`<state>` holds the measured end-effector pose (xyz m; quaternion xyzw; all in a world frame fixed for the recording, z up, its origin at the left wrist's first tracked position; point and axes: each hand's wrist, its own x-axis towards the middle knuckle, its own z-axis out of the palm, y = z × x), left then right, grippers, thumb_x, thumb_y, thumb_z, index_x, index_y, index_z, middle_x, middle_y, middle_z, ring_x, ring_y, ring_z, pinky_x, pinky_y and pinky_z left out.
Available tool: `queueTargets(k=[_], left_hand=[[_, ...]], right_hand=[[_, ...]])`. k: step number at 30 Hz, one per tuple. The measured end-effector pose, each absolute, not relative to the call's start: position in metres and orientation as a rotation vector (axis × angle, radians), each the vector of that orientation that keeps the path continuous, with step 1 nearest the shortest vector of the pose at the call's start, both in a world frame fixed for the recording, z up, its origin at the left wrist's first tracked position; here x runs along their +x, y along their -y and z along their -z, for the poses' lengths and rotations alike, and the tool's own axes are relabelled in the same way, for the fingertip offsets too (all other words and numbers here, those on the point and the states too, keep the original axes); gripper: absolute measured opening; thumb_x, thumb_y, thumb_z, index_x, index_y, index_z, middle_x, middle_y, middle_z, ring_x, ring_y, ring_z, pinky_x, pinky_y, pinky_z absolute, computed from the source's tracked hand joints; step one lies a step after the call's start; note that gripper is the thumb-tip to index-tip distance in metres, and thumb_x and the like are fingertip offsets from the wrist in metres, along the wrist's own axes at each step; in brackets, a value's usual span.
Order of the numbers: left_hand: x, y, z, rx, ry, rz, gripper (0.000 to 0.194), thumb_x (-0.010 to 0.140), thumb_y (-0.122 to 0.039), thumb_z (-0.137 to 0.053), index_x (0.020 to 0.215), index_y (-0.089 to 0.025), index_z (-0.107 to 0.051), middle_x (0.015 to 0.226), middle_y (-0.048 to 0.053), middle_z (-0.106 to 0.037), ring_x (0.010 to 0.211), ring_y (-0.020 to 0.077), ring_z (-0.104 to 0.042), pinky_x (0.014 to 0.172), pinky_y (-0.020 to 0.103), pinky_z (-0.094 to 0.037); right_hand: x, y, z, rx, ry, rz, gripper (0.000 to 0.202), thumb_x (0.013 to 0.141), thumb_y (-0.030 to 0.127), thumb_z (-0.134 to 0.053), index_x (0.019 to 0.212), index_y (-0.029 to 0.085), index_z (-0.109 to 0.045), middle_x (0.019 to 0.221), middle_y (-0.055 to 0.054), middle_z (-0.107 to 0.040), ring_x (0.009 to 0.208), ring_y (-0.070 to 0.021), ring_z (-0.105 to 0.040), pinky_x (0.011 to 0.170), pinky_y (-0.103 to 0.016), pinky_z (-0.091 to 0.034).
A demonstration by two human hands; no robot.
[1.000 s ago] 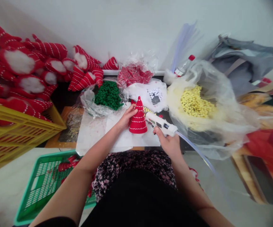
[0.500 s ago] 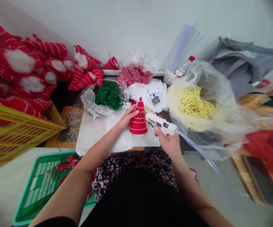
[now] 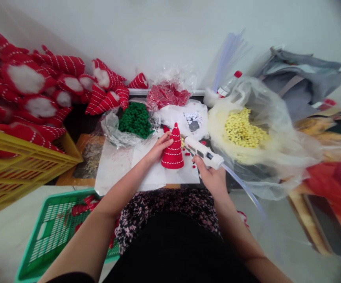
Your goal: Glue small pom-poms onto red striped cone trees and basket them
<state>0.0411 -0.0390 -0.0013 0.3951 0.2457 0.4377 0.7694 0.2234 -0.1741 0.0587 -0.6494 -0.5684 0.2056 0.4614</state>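
A red knitted cone (image 3: 172, 153) with white stitched bands and a small pom-pom on top stands upright over white paper (image 3: 146, 173). My left hand (image 3: 161, 147) is closed around its left side, fingers near the upper part. My right hand (image 3: 210, 175) grips a white glue gun (image 3: 201, 151), a clear glue stick (image 3: 244, 188) trailing from its rear. The nozzle points up and left, just right of the cone; whether it touches, I cannot tell. Small red and yellow pom-poms (image 3: 187, 154) lie beside the cone, partly behind the gun.
Behind the paper sit bags of green pom-poms (image 3: 136, 120), red pieces (image 3: 170, 93), white pom-poms (image 3: 194, 118) and yellow pom-poms (image 3: 244, 129). A yellow crate (image 3: 25, 165) and stuffed red cones (image 3: 25, 78) fill the left. Below is a green basket (image 3: 40, 236).
The glue gun has shifted slightly right and its nozzle has swung upward, uncovering more of the small pom-poms. My left hand still holds the cone in nearly the same place.
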Motion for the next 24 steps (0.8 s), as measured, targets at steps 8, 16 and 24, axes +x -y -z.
queueTargets(k=[8,16,24], left_hand=[[0.041,0.04,0.003,0.884,-0.511,-0.932,0.047,0.075,-0.043,-0.087,0.113,-0.021,-0.07,0.099,0.006,-0.076,0.09,0.025,-0.074,0.09,0.038,-0.053],[0.041,0.039,0.005,0.874,-0.522,-0.931,0.047,0.075,-0.043,-0.087,0.113,-0.022,-0.07,0.1,0.006,-0.076,0.094,0.0259,-0.074,0.092,0.038,-0.053],[0.041,0.039,0.0,0.772,-0.562,-0.969,0.05,0.069,-0.041,-0.091,0.109,-0.022,-0.068,0.099,0.002,-0.076,0.084,0.0198,-0.072,0.083,0.033,-0.055]], right_hand=[[0.22,0.173,-0.059,-1.611,1.439,-0.459,0.042,0.095,0.057,-0.061,0.084,0.019,-0.076,0.077,-0.009,-0.077,0.073,-0.0249,-0.073,0.07,-0.034,-0.059],[0.221,0.173,-0.057,-1.604,1.398,-0.469,0.04,0.091,0.058,-0.066,0.083,0.02,-0.077,0.072,-0.009,-0.076,0.071,-0.0267,-0.073,0.069,-0.036,-0.06],[0.239,0.175,-0.044,-1.626,1.255,-0.68,0.04,0.088,0.058,-0.071,0.092,0.019,-0.077,0.081,-0.01,-0.08,0.077,-0.027,-0.077,0.068,-0.034,-0.063]])
